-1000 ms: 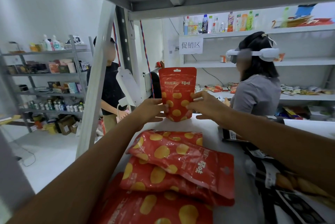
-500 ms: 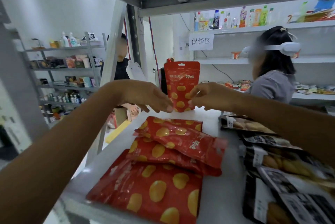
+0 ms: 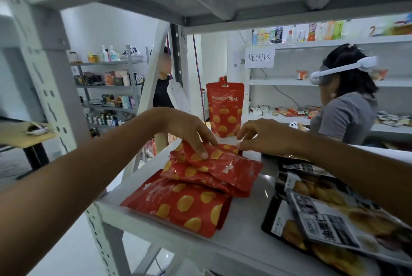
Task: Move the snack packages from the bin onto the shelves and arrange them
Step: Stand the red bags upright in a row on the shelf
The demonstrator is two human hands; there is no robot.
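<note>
While the upright red pouch [image 3: 225, 110] stands at the back of the shelf [image 3: 245, 242], the top pouch [image 3: 223, 162] lies flat on the red stack. The left hand [image 3: 194, 133] rests straight fingers on it, and the right hand [image 3: 263, 135] curls at its far corner, though I cannot tell whether it pinches. Arranging seems the step in hand: next this pouch likely needs lifting and standing by the upright one, using the bare strip between the stack and the dark packages [image 3: 323, 208], since the shelf's left edge runs just beside the stack.
</note>
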